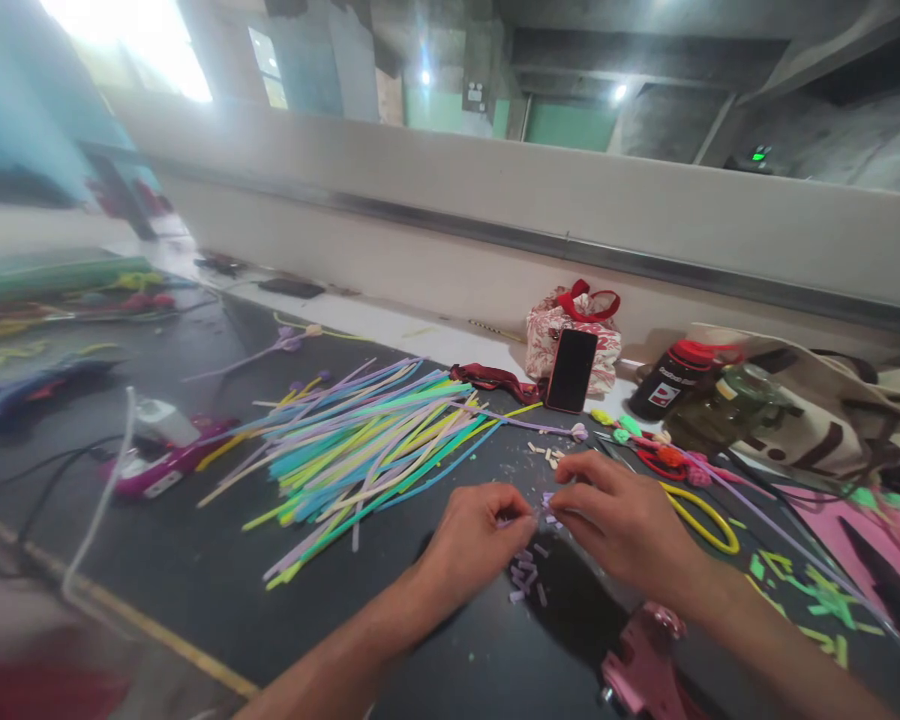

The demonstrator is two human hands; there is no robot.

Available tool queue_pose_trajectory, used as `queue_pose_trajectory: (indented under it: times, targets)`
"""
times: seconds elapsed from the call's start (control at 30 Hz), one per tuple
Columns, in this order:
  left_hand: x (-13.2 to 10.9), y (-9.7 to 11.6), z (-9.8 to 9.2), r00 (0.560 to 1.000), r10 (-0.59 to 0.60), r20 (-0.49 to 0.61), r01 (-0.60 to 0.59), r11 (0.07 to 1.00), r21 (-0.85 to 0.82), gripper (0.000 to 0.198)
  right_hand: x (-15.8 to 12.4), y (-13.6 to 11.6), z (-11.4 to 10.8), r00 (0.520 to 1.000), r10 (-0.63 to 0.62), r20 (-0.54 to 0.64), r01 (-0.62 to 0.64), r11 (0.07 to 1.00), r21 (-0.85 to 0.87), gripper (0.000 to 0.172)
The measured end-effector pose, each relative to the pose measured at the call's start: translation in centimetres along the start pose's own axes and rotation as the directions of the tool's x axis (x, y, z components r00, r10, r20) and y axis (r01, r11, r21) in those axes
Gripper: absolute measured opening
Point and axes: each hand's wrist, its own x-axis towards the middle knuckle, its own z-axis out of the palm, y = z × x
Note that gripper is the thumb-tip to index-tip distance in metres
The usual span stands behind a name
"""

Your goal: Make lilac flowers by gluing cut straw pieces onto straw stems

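Note:
My left hand [484, 530] is closed in a pinch above the dark table [420, 670], its fingertips on a small lilac piece that is mostly hidden. Close by on its right, my right hand [619, 515] has its thumb and fingers apart, with the fingertips near some lilac bits. Below and between the hands lies a scatter of small lilac pieces [525, 575]. A few cream pieces [546, 456] lie just beyond my right hand. Left of my hands spreads a big bundle of pastel sticks [367, 440].
A pink metal tool [649, 665] lies under my right forearm. Behind stand a phone [571, 370], a patterned bag [540, 340], a black bottle [667, 380] and a jar [731, 405]. Green scraps [825, 595] lie at right, a purple glue gun [169, 465] at left.

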Motion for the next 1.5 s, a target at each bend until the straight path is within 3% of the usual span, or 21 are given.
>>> queue_pose_trajectory:
  times: [0.43, 0.57, 0.7, 0.83, 1.03, 1.1, 1.17, 1.27, 1.3, 1.37, 1.43, 1.5]
  targets:
    - [-0.1, 0.4, 0.0, 1.000, -0.014, 0.003, 0.014, 1.000, -0.027, 0.015, -0.3, 0.1, 1.0, 0.998, 0.056, -0.020, -0.056, 0.998, 0.030, 0.009]
    - [0.1, 0.1, 0.0, 0.998, -0.053, 0.020, 0.054, 0.996, -0.077, 0.015, -0.3, 0.1, 0.5, 0.998, 0.065, -0.026, -0.061, 0.987, 0.147, 0.013]
    - [0.2, -0.1, 0.0, 0.991, -0.114, 0.065, 0.124, 0.978, -0.165, 0.017, -0.6, 0.2, -0.3, 0.985, 0.167, -0.034, -0.141, 0.910, 0.390, 0.018]
    - [0.3, -0.1, 0.0, 0.981, -0.157, 0.114, 0.183, 0.944, -0.275, 0.018, -1.0, 0.5, -0.8, 0.940, 0.335, -0.065, -0.236, 0.776, 0.584, 0.014]
    - [0.6, -0.2, 0.2, 0.972, -0.186, 0.146, 0.228, 0.899, -0.373, 0.018, -0.9, 0.6, -0.5, 0.920, 0.390, -0.028, -0.275, 0.698, 0.662, 0.011]
    - [0.6, -0.2, 0.1, 0.959, -0.214, 0.185, 0.275, 0.858, -0.433, 0.021, -0.8, 0.5, -0.4, 0.893, 0.449, -0.029, -0.313, 0.666, 0.677, 0.011]
    - [0.6, -0.2, 0.0, 0.936, -0.238, 0.258, 0.343, 0.778, -0.526, 0.024, -0.7, 0.5, -0.4, 0.824, 0.566, 0.008, -0.414, 0.593, 0.690, 0.013]
    - [0.5, -0.2, -0.2, 0.915, -0.235, 0.328, 0.397, 0.673, -0.624, 0.024, -0.6, 0.5, -0.3, 0.703, 0.694, 0.156, -0.581, 0.434, 0.689, 0.015]
    - [0.4, -0.1, -0.3, 0.915, -0.232, 0.331, 0.398, 0.665, -0.632, 0.024, -0.6, 0.6, -0.3, 0.698, 0.683, 0.215, -0.599, 0.393, 0.697, 0.017]
    - [0.4, 0.0, -0.2, 0.919, -0.229, 0.321, 0.387, 0.683, -0.619, 0.025, -0.5, 0.5, -0.3, 0.739, 0.595, 0.317, -0.597, 0.360, 0.717, 0.027]
    - [0.4, 0.1, -0.2, 0.929, -0.221, 0.296, 0.360, 0.721, -0.592, 0.026, -0.3, 0.2, -0.3, 0.779, 0.499, 0.379, -0.589, 0.378, 0.714, 0.035]
    - [0.4, 0.1, -0.1, 0.939, -0.211, 0.272, 0.334, 0.750, -0.571, 0.026, -0.2, -0.1, -0.4, 0.784, 0.475, 0.399, -0.602, 0.422, 0.678, 0.034]
